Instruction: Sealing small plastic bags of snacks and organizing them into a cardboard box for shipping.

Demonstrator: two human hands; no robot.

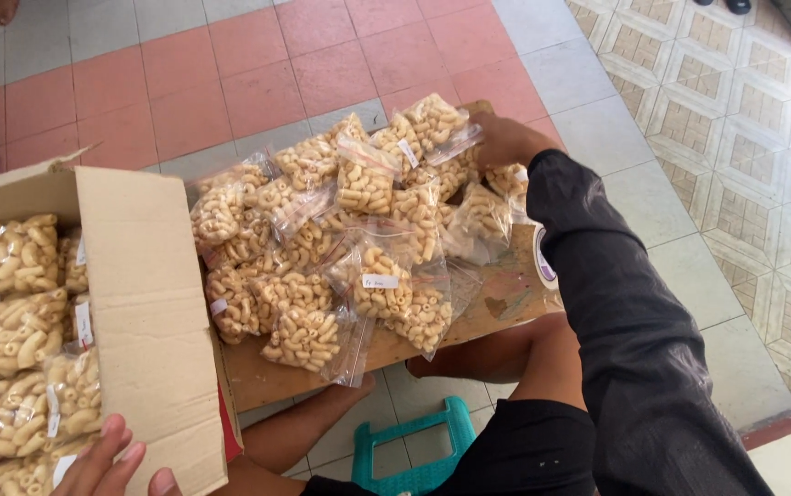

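The right hand (498,138) reaches across the low wooden table (505,298) and closes on a clear bag of snacks (432,124) at the far edge of the heap of bags (340,239). The left hand (111,464) rests open on the cardboard box (143,303) of packed bags. The heap is loose and slippery; tugging one bag could likely drag its neighbours off the table.
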